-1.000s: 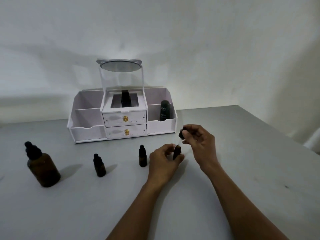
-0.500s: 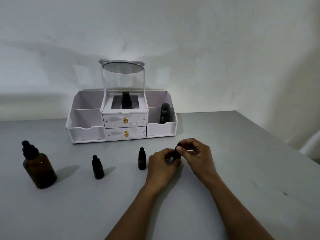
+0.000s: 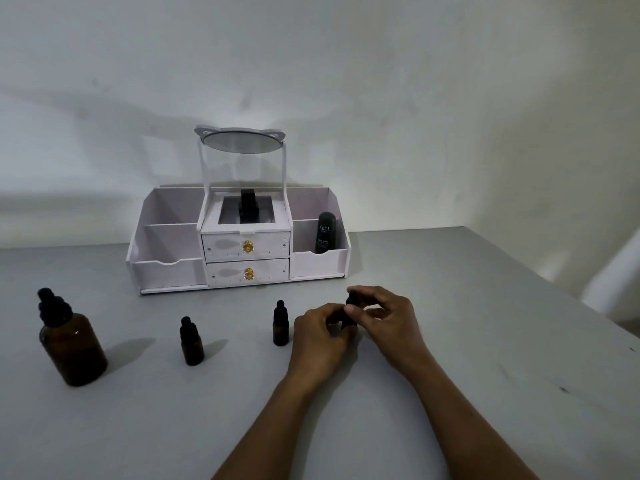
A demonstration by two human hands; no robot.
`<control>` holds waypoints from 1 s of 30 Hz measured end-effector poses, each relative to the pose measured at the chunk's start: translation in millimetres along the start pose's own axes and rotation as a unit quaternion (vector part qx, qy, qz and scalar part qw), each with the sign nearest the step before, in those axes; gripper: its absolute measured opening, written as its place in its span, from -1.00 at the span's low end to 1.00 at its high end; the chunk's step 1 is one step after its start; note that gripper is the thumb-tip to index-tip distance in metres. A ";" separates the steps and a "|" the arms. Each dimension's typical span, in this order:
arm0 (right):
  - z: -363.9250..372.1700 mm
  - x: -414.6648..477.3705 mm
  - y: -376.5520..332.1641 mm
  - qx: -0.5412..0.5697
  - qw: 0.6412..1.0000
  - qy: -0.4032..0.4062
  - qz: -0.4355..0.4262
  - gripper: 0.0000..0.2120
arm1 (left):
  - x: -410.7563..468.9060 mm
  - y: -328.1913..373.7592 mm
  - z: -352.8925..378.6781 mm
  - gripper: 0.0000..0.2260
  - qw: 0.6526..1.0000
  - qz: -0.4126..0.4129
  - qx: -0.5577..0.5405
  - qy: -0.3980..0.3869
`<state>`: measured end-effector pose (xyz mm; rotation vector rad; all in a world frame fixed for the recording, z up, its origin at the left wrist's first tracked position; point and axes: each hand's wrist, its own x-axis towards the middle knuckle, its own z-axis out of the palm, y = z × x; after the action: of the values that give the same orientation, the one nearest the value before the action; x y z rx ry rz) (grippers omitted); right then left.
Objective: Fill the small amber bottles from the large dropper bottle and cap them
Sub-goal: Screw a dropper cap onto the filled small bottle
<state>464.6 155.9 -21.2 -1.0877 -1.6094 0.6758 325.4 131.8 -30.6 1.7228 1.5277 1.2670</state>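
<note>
Left hand (image 3: 320,336) clamped round small amber bottle (image 3: 347,323) | right hand (image 3: 391,318) pinching its cap (image 3: 352,300) just above (threads hidden) | risk: crooked cap cross-threads, leaks if tipped.

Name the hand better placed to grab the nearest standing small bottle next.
Left. The left hand, gripping the held bottle, sits right beside that small bottle; the right hand, pinching the cap, would probably have to cross over.
</note>
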 end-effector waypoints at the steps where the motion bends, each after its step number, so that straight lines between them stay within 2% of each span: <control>1: -0.1 0.0 0.3 0.000 1.000 -0.002 0.003 -0.73 | 0.1 0.1 0.1 -0.76 1.000 0.000 -0.003 -0.002; 9: -4.4 0.2 2.8 -0.024 0.999 -0.017 -0.020 -0.76 | -1.4 -0.8 1.5 -0.74 1.000 0.000 -0.014 -0.003; 14: -3.0 2.0 0.6 -0.007 1.000 -0.006 0.002 -0.78 | 0.1 -1.1 0.3 -0.75 1.000 0.005 -0.012 0.002; 19: -1.7 0.7 2.1 0.017 1.000 -0.002 0.004 -0.67 | 0.1 -1.2 -0.5 -0.75 1.000 0.003 -0.015 0.001; 25: -0.5 1.3 1.8 0.017 1.000 0.008 0.015 -0.75 | -0.8 -1.9 -0.1 -0.75 1.000 0.000 -0.013 0.002; 30: -0.6 0.9 1.1 0.040 0.999 0.021 0.007 -0.72 | -2.9 1.4 -1.0 -0.78 1.000 0.001 -0.019 0.003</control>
<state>465.5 157.0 -21.6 -1.0490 -1.5278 0.7147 325.3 128.5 -29.9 1.6968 1.4961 1.2956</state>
